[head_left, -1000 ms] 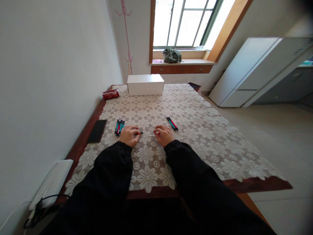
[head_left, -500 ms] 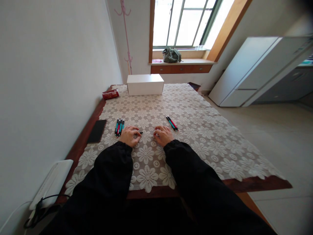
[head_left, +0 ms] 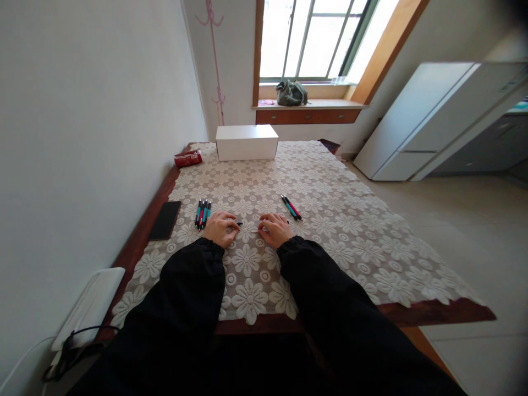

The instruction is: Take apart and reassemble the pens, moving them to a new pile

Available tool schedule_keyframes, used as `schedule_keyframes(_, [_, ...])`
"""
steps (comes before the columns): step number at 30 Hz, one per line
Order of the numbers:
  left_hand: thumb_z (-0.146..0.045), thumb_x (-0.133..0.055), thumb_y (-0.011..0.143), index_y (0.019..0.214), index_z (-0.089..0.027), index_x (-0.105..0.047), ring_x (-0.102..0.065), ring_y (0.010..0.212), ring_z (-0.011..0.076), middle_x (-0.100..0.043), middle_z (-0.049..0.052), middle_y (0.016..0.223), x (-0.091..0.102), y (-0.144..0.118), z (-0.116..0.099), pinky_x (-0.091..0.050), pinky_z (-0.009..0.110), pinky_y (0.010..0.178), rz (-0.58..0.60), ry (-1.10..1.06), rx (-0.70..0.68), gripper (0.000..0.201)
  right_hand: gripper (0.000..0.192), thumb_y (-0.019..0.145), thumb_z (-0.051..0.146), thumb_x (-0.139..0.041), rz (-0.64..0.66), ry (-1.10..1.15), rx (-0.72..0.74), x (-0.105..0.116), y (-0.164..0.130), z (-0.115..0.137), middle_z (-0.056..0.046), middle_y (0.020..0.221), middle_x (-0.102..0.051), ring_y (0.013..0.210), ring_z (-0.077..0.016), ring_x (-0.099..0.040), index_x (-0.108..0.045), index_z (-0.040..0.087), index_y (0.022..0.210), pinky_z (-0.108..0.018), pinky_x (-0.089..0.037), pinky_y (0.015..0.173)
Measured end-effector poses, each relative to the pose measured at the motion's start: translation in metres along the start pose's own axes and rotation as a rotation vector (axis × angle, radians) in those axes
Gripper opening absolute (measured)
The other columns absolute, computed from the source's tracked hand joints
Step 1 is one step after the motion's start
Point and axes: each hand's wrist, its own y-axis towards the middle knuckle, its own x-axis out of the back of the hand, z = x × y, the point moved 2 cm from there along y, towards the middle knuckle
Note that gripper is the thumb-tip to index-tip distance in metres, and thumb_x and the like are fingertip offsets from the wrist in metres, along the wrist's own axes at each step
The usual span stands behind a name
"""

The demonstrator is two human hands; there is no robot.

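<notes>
My left hand (head_left: 220,228) and my right hand (head_left: 275,229) rest on the lace tablecloth (head_left: 322,231), a hand's width apart. The left hand's fingers are closed on a small dark pen part (head_left: 238,223) whose tip pokes out to the right. The right hand's fingers are curled over another pen part, mostly hidden. A bundle of several teal and red pens (head_left: 202,213) lies just left of the left hand. Two more pens (head_left: 291,207), one teal and one red, lie just beyond the right hand.
A black phone (head_left: 165,219) lies near the table's left edge. A white box (head_left: 246,142) and a red packet (head_left: 187,159) sit at the far end. A white device with a cable (head_left: 84,316) stands at the near left. A white cabinet (head_left: 433,118) leans at the right.
The right hand has closed over the red pen part, which no longer shows. Both hands stay in nearly the same place.
</notes>
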Motion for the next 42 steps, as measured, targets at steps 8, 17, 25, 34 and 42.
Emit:
schedule_keyframes(8, [-0.028,-0.068,0.076,0.074,-0.028,-0.076,-0.056,0.113,0.0258,-0.069,0.002,0.109,-0.001,0.0,0.002,-0.04,0.045,0.106,-0.011,0.001,0.002,0.009,0.007,0.085,0.025,-0.062,-0.015,-0.02,-0.003,0.0,0.0,-0.002,-0.004,0.118,-0.063,0.111,-0.0244,-0.052,-0.07,0.024,0.084,-0.044,-0.032,0.103])
schedule_keyframes(17, [-0.028,-0.067,0.075,0.073,-0.027,-0.076,-0.057,0.111,0.0255,-0.07,0.002,0.108,0.0,0.0,0.0,-0.04,0.044,0.106,-0.017,0.0,0.013,0.009,0.011,0.084,0.022,-0.06,-0.065,-0.011,-0.02,0.005,0.001,-0.004,-0.004,0.116,-0.064,0.109,-0.0234,-0.053,-0.069,0.025,0.088,-0.042,-0.034,0.102])
schedule_keyframes(25, [-0.024,-0.063,0.078,0.079,-0.024,-0.074,-0.059,0.109,0.0241,-0.07,0.003,0.105,0.0,0.001,0.002,-0.042,0.042,0.104,-0.059,-0.022,0.014,0.011,0.018,0.08,0.014,-0.057,-0.142,-0.031,-0.125,0.016,0.001,-0.027,-0.005,0.111,-0.065,0.108,-0.025,-0.054,-0.071,0.024,0.089,-0.044,-0.034,0.102])
schedule_keyframes(34, [-0.021,-0.061,0.081,0.097,-0.022,-0.074,-0.06,0.108,0.0241,-0.071,0.005,0.109,-0.007,0.003,0.011,-0.045,0.041,0.103,-0.035,-0.007,0.054,0.021,0.012,0.084,0.023,-0.061,-0.084,-0.062,-0.165,0.015,0.0,-0.032,-0.005,0.111,-0.065,0.107,-0.0252,-0.054,-0.073,0.025,0.087,-0.044,-0.035,0.101])
schedule_keyframes(42, [-0.023,-0.06,0.083,0.095,-0.023,-0.075,-0.062,0.106,0.0231,-0.071,0.004,0.108,-0.01,0.002,0.016,-0.046,0.039,0.101,0.005,-0.011,0.074,0.019,0.012,0.088,0.026,-0.063,-0.037,-0.036,-0.084,0.012,0.002,-0.038,-0.005,0.106,-0.066,0.104,-0.0232,-0.056,-0.074,0.025,0.083,-0.04,-0.039,0.096])
